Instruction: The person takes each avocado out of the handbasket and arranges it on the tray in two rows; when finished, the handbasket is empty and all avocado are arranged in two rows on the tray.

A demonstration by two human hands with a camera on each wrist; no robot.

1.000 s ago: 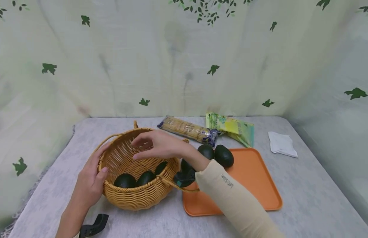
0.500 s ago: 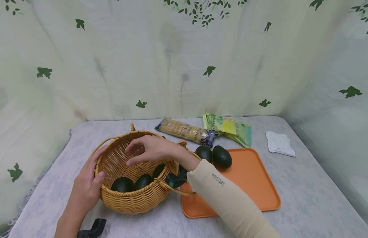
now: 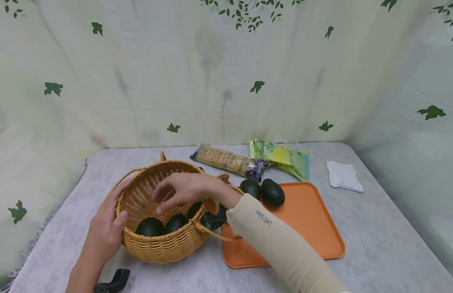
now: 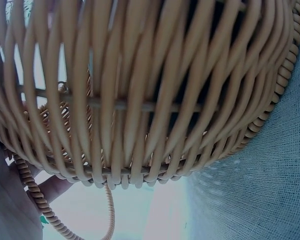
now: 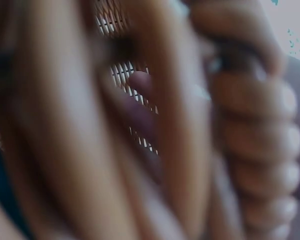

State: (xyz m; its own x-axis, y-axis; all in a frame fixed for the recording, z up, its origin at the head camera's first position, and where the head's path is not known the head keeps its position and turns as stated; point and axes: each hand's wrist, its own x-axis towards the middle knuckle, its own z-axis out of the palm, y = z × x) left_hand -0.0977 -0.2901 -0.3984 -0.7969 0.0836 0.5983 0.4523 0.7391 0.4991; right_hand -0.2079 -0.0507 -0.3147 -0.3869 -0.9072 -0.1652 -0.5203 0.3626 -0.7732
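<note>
Resting against the outer wall of the wicker basket (image 3: 164,240), the left hand (image 3: 105,232) lies with its fingers nearly straight along the weave and its thumb hooked over the rim, so it steadies the basket rather than clasping it. The left wrist view adds what the head view cannot: the basket's ribs seen from low outside, its coiled base ring tilted off the grey table (image 4: 270,195), and a fingertip (image 4: 55,187) showing beneath the rim cord. To the right of those fingers, inside the bowl, lie three dark avocados (image 3: 150,226), just under the right hand (image 3: 182,189). That hand hangs over the basket's mouth with fingers spread and loosely bent, holding nothing; its fingertips are just above the fruit, not touching as far as the head view tells. The right wrist view is a blur of wicker strands and one fingertip (image 5: 140,82). Right of the palm, the basket's loop handle overhangs the orange tray (image 3: 307,228), where two more avocados (image 3: 272,192) sit at the far left corner, touching each other. Most of the tray beyond them is bare. Behind stand a cracker pack (image 3: 228,161) and a green packet (image 3: 285,156); a white cloth (image 3: 343,176) lies near the table's right edge
</note>
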